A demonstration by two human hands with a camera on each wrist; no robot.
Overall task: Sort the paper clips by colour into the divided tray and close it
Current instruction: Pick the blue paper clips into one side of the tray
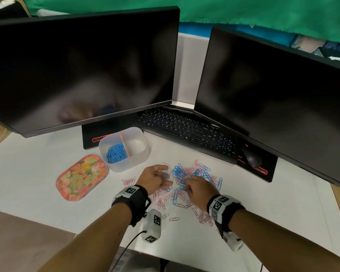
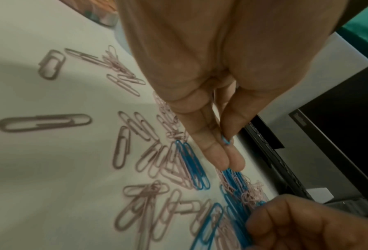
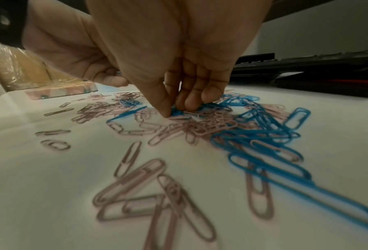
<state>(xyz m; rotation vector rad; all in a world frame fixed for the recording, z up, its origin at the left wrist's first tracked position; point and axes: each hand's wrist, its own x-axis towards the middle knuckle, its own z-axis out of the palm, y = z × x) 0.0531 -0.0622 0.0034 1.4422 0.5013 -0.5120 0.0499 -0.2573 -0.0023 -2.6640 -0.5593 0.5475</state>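
Observation:
A mixed heap of blue and pink paper clips (image 1: 196, 173) lies on the white desk in front of me. Behind it to the left stands the translucent divided tray (image 1: 139, 158); its left compartment holds blue clips (image 1: 116, 153) and its right compartment shows none. The floral lid (image 1: 81, 177) lies flat to the tray's left. My left hand (image 1: 165, 176) hovers at the heap's left edge, thumb and fingers pinching a blue clip (image 2: 226, 140). My right hand (image 3: 174, 110) reaches down into the heap, thumb and fingertips pinching a blue clip (image 3: 177, 113).
Two dark monitors (image 1: 82, 71) (image 1: 279, 99) stand close behind, their bases on the desk. A black keyboard (image 1: 186, 130) and mouse (image 1: 251, 158) lie behind the heap. Loose pink clips (image 1: 202, 216) are scattered toward the desk's front edge.

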